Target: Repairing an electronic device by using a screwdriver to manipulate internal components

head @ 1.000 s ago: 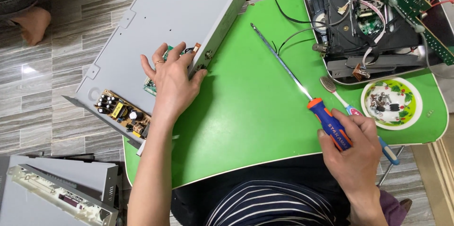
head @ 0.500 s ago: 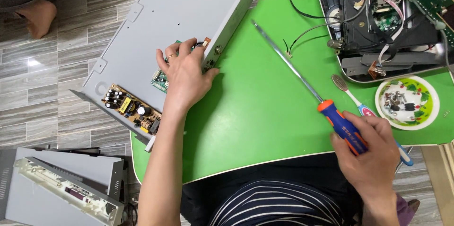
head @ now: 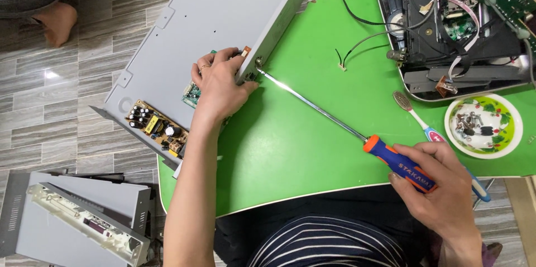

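left hand (head: 219, 85): centre left of the frame, fingers curled over the edge of a grey metal chassis (head: 223, 27), gripping it by a small green circuit board (head: 192, 95).
right hand (head: 441, 189): lower right, closed around the orange and blue handle of a long screwdriver (head: 399, 163).
screwdriver: shaft slants up and left across the green table (head: 301, 149); its tip touches the chassis edge just beside the left hand.
chassis: upper left, tilted, overhanging the table; a brown power board (head: 155, 126) shows at its lower corner.
nearby: toothbrush (head: 416, 119) and a small plate of screws (head: 483, 125) at right; an opened black device (head: 458, 21) upper right; a grey casing (head: 78, 219) on the floor, lower left.
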